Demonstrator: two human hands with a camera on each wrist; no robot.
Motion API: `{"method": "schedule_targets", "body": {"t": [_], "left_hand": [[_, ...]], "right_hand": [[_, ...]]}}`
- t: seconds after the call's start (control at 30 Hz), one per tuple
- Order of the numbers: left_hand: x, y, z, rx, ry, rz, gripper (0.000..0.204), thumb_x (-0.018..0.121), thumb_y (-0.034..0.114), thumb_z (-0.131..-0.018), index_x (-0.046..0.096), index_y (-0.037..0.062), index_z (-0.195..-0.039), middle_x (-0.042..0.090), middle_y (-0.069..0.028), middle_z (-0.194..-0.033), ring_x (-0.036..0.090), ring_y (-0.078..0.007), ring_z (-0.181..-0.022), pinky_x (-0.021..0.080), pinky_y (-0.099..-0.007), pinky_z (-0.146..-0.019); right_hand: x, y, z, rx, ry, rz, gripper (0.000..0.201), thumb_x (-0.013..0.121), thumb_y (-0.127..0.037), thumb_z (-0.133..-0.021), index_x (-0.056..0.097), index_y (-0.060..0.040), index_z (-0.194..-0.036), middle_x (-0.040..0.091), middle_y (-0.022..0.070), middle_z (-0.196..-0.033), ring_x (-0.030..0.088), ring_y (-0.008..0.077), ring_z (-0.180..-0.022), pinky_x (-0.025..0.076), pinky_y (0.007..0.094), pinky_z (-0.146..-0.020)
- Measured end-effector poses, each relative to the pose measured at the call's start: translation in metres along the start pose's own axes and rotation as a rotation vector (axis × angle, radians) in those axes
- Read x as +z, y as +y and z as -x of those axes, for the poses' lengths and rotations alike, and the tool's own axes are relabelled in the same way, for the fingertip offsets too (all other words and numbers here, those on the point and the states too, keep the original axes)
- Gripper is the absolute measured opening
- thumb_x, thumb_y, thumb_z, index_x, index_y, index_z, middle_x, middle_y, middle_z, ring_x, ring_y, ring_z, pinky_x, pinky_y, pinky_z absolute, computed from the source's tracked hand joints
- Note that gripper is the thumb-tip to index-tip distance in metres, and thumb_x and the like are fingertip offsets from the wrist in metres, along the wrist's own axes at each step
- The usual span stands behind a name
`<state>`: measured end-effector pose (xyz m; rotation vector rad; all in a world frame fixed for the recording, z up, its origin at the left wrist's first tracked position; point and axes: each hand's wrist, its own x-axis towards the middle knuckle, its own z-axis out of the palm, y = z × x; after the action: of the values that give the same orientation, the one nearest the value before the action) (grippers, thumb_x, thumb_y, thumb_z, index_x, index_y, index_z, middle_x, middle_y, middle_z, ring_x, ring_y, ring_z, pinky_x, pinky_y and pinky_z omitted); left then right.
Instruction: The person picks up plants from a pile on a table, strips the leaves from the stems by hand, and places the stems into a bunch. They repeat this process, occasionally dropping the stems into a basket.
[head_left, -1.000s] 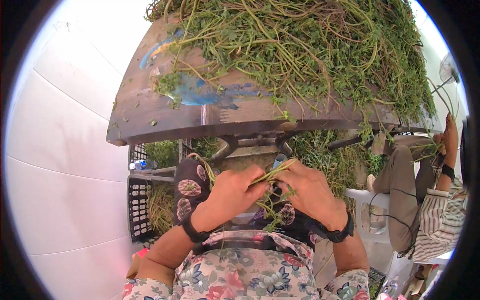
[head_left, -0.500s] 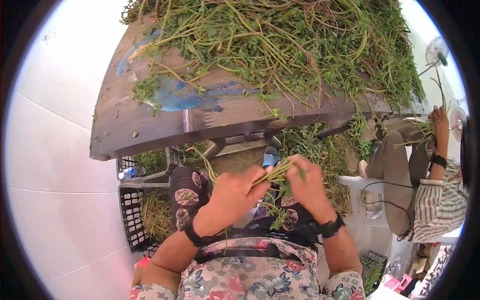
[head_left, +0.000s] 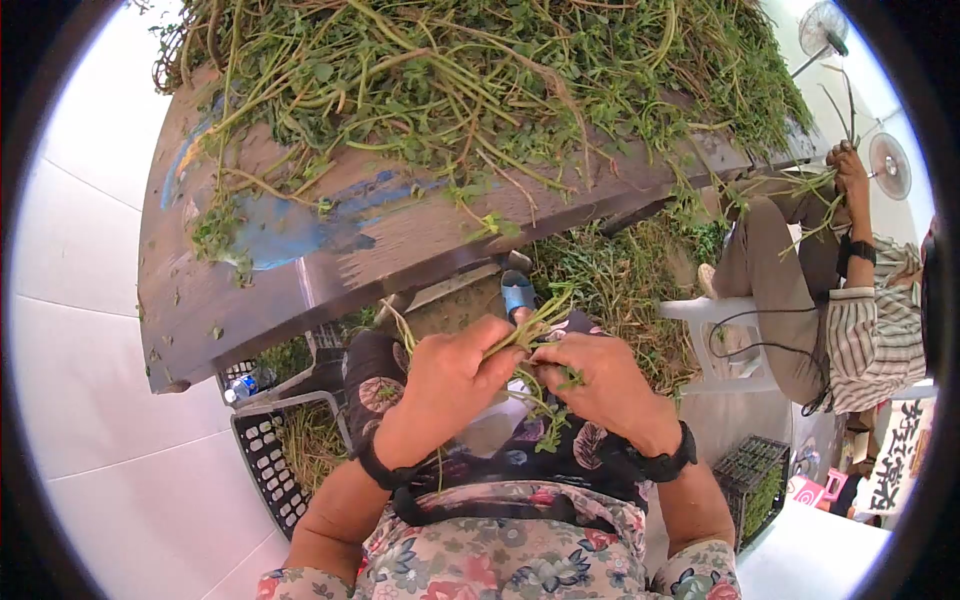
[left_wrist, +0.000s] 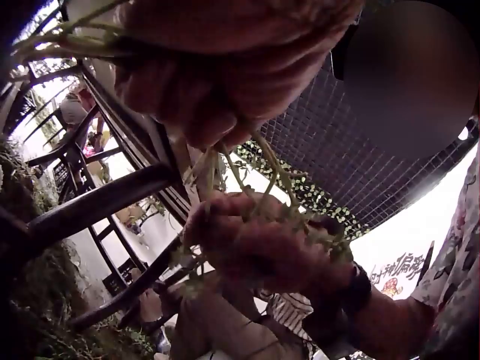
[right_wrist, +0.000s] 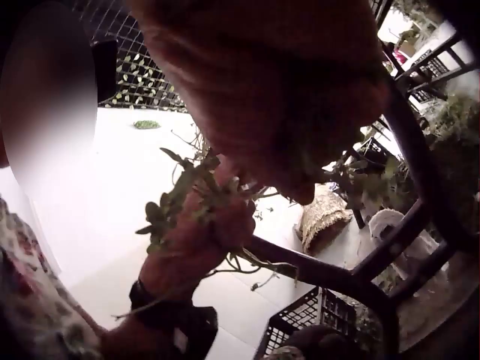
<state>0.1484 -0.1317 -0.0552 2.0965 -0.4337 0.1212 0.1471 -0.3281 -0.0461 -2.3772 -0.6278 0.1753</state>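
Observation:
Above the person's lap, the left hand (head_left: 455,368) grips several thin green stems (head_left: 545,318), whose cut-looking ends stick up past the thumb. Close beside it, the right hand (head_left: 608,388) pinches a stem near the left fingertips. A leafy sprig (head_left: 552,432) dangles below, between the two hands. From the left wrist view, stems run from the left hand (left_wrist: 232,67) down to the right hand (left_wrist: 262,244). Leaves (right_wrist: 184,195) spread over the left hand in the right wrist view, with the right hand (right_wrist: 277,97) above, its fingertips in shadow.
A large heap of leafy stems (head_left: 480,90) covers much of the wooden table (head_left: 330,270) ahead. Black crates (head_left: 270,470) stand at the left. To the right, another person's hand (head_left: 852,180) holds stems beside a white plastic chair (head_left: 715,345). Loose greens (head_left: 610,290) lie on the floor.
The right hand rose along the upper stems, then came back down beside the left fingertips. The left hand kept its grip. The head view has turned, so the table appears farther left.

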Motion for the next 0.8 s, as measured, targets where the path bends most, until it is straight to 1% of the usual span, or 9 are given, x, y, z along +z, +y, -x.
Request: {"method": "schedule_targets", "body": {"t": [0.17,0.27,0.37,0.4,0.5,0.63,0.67,0.77,0.8], "left_hand": [[0.005,0.002,0.005,-0.088,-0.024,-0.044,0.017,0.065,0.017,-0.076,0.051,0.0092,-0.082,0.054,-0.0131,-0.058,0.056,-0.0334,-0.055,0.041,-0.0409,-0.046],[0.014,0.003,0.012,-0.114,-0.074,-0.095,0.016,0.065,0.016,-0.076,0.052,0.0089,-0.084,0.054,-0.0136,-0.058,0.056,-0.0337,-0.055,0.041,-0.0404,-0.046],[0.021,0.010,0.016,-0.158,-0.011,-0.090,0.017,0.065,0.015,-0.076,0.053,0.0083,-0.086,0.055,-0.0139,-0.059,0.056,-0.0337,-0.055,0.041,-0.0399,-0.046],[0.021,0.010,0.016,-0.165,-0.002,-0.120,0.017,0.065,0.015,-0.076,0.054,0.0082,-0.087,0.055,-0.0138,-0.060,0.057,-0.0336,-0.056,0.042,-0.0397,-0.046],[0.021,0.010,0.019,-0.196,0.033,-0.209,0.017,0.065,0.015,-0.076,0.055,0.0081,-0.088,0.056,-0.0134,-0.062,0.057,-0.0330,-0.057,0.042,-0.0389,-0.047],[0.023,0.012,0.023,-0.229,0.112,-0.319,0.017,0.065,0.016,-0.076,0.055,0.0084,-0.089,0.057,-0.0125,-0.064,0.058,-0.0316,-0.058,0.043,-0.0377,-0.048],[0.023,0.013,0.024,-0.237,0.138,-0.352,0.017,0.065,0.016,-0.076,0.055,0.0085,-0.089,0.057,-0.0121,-0.065,0.058,-0.0312,-0.058,0.044,-0.0374,-0.049],[0.019,0.016,0.031,-0.326,0.152,-0.429,0.017,0.065,0.016,-0.076,0.056,0.0089,-0.089,0.058,-0.0110,-0.066,0.058,-0.0302,-0.059,0.044,-0.0369,-0.049],[0.018,0.018,0.032,-0.344,0.163,-0.417,0.017,0.065,0.016,-0.076,0.057,0.0090,-0.089,0.058,-0.0106,-0.067,0.058,-0.0300,-0.059,0.044,-0.0368,-0.050]], "right_hand": [[-0.007,0.010,0.000,-0.040,-0.081,0.054,0.016,0.062,-0.007,-0.072,0.062,-0.0053,-0.088,0.060,0.0125,-0.078,0.058,0.0299,-0.071,0.046,0.0371,-0.063],[0.010,0.033,0.005,-0.041,0.076,-0.060,0.010,0.058,-0.007,-0.075,0.060,-0.0035,-0.085,0.061,0.0090,-0.077,0.057,0.0249,-0.070,0.046,0.0346,-0.064],[0.004,0.055,-0.006,0.321,0.207,-0.551,0.012,0.054,-0.014,-0.080,0.059,-0.0043,-0.085,0.062,0.0053,-0.075,0.057,0.0146,-0.067,0.045,0.0279,-0.066],[-0.006,0.056,-0.007,0.437,0.188,-0.765,0.018,0.050,-0.019,-0.085,0.058,-0.0026,-0.083,0.060,0.0016,-0.077,0.052,0.0095,-0.069,0.043,0.0242,-0.069],[-0.009,0.069,-0.009,0.473,0.206,-1.166,0.017,0.048,-0.017,-0.088,0.053,-0.0036,-0.079,0.054,0.0026,-0.072,0.049,0.0117,-0.067,0.041,0.0256,-0.065],[-0.016,0.077,-0.014,0.613,0.260,-1.350,0.018,0.048,-0.020,-0.091,0.051,-0.0052,-0.082,0.054,0.0035,-0.069,0.048,0.0091,-0.062,0.039,0.0220,-0.053],[-0.017,0.080,-0.012,0.508,0.138,-1.311,0.015,0.049,-0.019,-0.090,0.052,-0.0045,-0.086,0.053,0.0028,-0.069,0.048,0.0078,-0.060,0.037,0.0208,-0.049],[-0.005,0.069,-0.010,0.395,-0.186,-1.122,0.014,0.054,-0.014,-0.084,0.059,-0.0033,-0.090,0.056,0.0002,-0.076,0.050,0.0058,-0.071,0.042,0.0198,-0.063],[0.002,0.065,-0.016,0.264,-0.311,-0.966,0.017,0.056,-0.010,-0.080,0.060,-0.0005,-0.094,0.057,0.0001,-0.079,0.051,0.0064,-0.075,0.043,0.0221,-0.069]]}}
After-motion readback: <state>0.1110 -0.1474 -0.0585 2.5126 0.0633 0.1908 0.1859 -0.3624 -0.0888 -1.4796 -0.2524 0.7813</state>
